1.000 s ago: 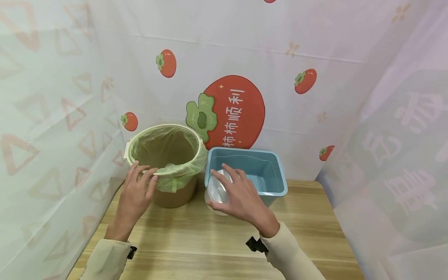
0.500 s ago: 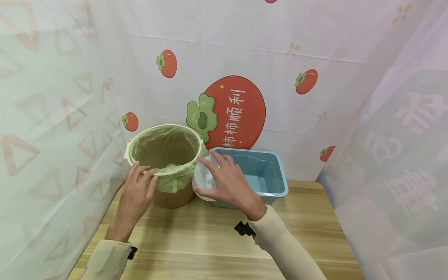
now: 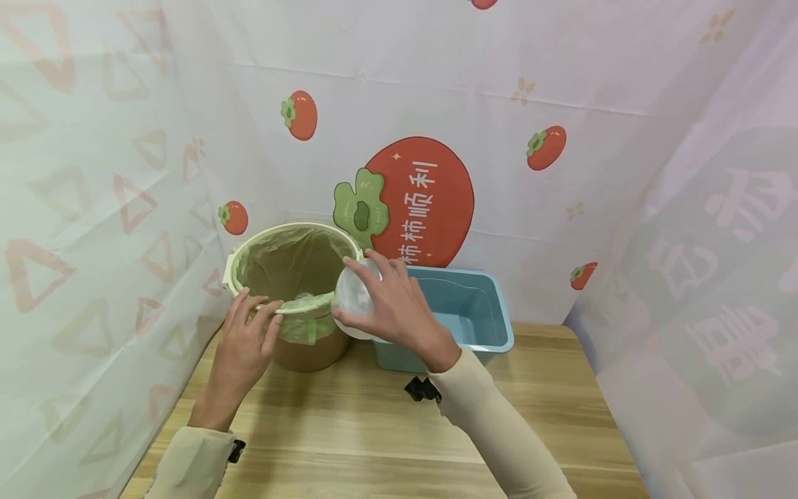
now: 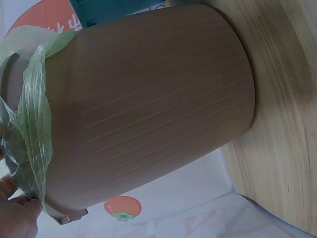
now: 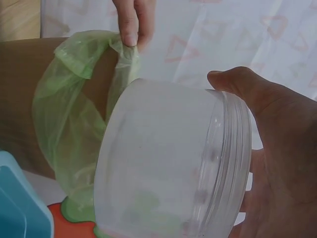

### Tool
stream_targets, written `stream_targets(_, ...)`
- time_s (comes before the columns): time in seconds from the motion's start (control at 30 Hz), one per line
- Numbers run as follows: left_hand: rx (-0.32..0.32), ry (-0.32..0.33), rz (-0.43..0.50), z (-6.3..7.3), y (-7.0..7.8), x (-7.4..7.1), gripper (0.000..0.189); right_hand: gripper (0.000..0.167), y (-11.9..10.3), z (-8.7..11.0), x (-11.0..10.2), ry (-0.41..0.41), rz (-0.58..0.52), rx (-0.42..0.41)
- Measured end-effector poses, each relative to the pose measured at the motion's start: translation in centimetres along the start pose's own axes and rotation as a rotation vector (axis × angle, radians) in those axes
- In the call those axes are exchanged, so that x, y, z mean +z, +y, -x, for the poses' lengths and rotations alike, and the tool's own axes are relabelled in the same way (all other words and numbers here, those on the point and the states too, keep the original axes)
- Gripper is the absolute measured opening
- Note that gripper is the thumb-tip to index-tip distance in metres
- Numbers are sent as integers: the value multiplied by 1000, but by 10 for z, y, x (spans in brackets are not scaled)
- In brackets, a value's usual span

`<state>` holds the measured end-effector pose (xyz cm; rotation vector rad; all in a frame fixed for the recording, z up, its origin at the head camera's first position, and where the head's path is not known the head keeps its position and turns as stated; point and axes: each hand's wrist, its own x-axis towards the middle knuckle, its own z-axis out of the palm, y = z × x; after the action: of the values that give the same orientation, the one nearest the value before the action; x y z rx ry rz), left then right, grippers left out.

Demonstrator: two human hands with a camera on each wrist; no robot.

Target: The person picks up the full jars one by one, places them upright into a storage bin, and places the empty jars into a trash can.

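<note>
My right hand [image 3: 399,305] grips a round, clear plastic tub [image 3: 354,301], tilted beside the right side of the trash bin's rim. In the right wrist view the tub [image 5: 158,158] shows smooth walls and ridges at the end near my palm. The brown trash bin [image 4: 148,104] stands upright, lined with a thin green bag [image 4: 37,119] folded over its pale rim. My left hand [image 3: 244,343] holds the front of that rim, fingers on top and thumb outside. Something clear lies inside the bin, partly hidden by the front rim.
A blue plastic basin [image 3: 464,315] stands right of the bin, behind my right forearm. Both containers rest on a wood-grain table [image 3: 374,443]. White sheets printed with persimmons hang as walls at the back and sides.
My right hand has carried the clear tub left and upward, from the front of the blue basin to the bin's right rim. My left hand stays on the rim.
</note>
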<state>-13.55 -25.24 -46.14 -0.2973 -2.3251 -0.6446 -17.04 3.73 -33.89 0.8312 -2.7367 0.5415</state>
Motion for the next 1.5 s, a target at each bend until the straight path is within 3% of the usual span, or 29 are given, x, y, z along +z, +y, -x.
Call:
stream_targets(0.77,46,28,-22,2,-2,0,24,86,-35,-56,-18,-19,2,18)
stream_targets(1.13,48,30,-20,2,-3,1,23,85,-42,-84,-4,-57,19,51)
stream_targets(1.5,4,-3,-11,1,-3,0,23,86,-52,-106,21,-75,25,48)
